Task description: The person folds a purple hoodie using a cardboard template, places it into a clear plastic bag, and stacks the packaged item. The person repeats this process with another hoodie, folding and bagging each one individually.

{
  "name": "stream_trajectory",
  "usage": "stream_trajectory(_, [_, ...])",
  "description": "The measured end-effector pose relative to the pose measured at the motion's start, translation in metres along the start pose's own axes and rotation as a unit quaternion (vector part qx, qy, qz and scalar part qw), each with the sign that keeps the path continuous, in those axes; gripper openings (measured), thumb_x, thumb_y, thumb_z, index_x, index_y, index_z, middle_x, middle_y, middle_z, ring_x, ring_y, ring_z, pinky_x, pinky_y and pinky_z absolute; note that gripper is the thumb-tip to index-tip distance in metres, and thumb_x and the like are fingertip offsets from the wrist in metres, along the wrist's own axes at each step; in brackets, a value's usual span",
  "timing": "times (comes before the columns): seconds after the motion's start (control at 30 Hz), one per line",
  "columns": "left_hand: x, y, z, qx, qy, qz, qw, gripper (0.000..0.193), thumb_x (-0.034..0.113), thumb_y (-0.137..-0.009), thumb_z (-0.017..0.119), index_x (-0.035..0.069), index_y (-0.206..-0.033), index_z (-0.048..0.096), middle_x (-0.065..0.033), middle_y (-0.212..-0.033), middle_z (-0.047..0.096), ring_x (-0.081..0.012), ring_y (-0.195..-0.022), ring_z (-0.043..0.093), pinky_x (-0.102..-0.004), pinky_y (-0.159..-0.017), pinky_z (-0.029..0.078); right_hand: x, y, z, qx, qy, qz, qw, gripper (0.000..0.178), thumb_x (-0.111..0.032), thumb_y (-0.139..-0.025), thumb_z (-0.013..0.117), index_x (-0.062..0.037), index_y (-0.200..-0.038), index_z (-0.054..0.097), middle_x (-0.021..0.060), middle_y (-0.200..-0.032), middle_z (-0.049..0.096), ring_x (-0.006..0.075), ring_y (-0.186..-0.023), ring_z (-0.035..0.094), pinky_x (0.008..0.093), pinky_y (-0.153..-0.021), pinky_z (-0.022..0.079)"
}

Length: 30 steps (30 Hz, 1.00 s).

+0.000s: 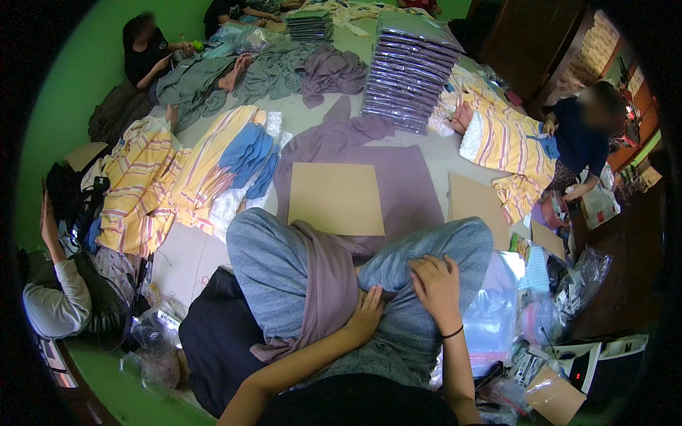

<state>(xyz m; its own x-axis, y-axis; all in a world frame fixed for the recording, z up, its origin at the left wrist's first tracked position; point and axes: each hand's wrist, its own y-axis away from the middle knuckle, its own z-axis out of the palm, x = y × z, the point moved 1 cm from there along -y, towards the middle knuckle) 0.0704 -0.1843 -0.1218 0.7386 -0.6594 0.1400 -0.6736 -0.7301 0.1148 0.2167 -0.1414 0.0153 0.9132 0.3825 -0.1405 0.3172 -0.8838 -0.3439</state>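
Cloth (412,184) in mauve lies spread on the floor (181,273) before the crossed legs (266,259) I watch from afar, a tan card (336,199) flat on it. More mauve fabric (327,284) drapes over the legs. Beside that fabric I see the left hand (364,316), fingers nearly straight; I cannot tell whether it grips any. The right hand (435,287) rests on the right thigh, fingers loosely spread, nothing visible in its hold.
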Motion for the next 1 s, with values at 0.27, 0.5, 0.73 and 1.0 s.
stream_trajectory(0.27, [-0.007,-0.004,-0.012,-0.127,0.158,0.017,0.979,0.053,0.024,-0.082,0.042,-0.005,-0.125,0.028,-0.0236,-0.131,0.022,-0.0387,-0.119,0.025,-0.0498,-0.096,0.02,0.057,-0.011,0.05,-0.071,-0.076,0.119,0.987,0.013,-0.017,-0.074,0.055,-0.0096,-0.083,0.059,0.0024,-0.087,0.059,0.0198,-0.089,0.05,0.0397,-0.087,0.028])
stream_trajectory(0.5, [-0.082,-0.048,-0.071,-0.111,0.703,0.095,0.696,0.036,0.027,-0.086,0.044,0.0,-0.108,0.049,-0.0086,-0.103,0.054,-0.0151,-0.099,0.048,-0.0274,-0.087,0.036,0.096,-0.078,0.126,-0.11,-0.066,0.132,0.983,0.031,-0.024,-0.073,0.056,-0.007,-0.099,0.054,0.011,-0.096,0.054,0.0271,-0.089,0.052,0.0413,-0.08,0.035])
stream_trajectory(0.73, [-0.297,-0.1,-0.06,0.13,0.244,-0.368,0.888,0.064,0.045,-0.076,0.048,0.003,-0.123,0.035,-0.0161,-0.13,0.03,-0.031,-0.12,0.027,-0.0429,-0.095,0.025,0.143,-0.137,0.204,-0.161,-0.049,0.204,0.964,0.069,-0.04,-0.073,0.055,-0.0159,-0.13,0.023,0.0151,-0.134,0.018,0.0371,-0.122,0.019,0.0527,-0.094,0.023])
stream_trajectory(1.0, [-0.335,-0.136,0.018,0.072,0.255,-0.437,0.86,0.105,0.067,-0.062,0.051,0.004,-0.133,0.006,-0.0285,-0.134,0.001,-0.0368,-0.127,-0.002,-0.0469,-0.1,0.004,0.164,-0.131,0.232,-0.324,-0.06,0.333,0.884,0.081,-0.068,-0.07,0.04,-0.0339,-0.133,0.003,0.0064,-0.14,-0.01,0.0359,-0.126,-0.007,0.0679,-0.089,0.005])
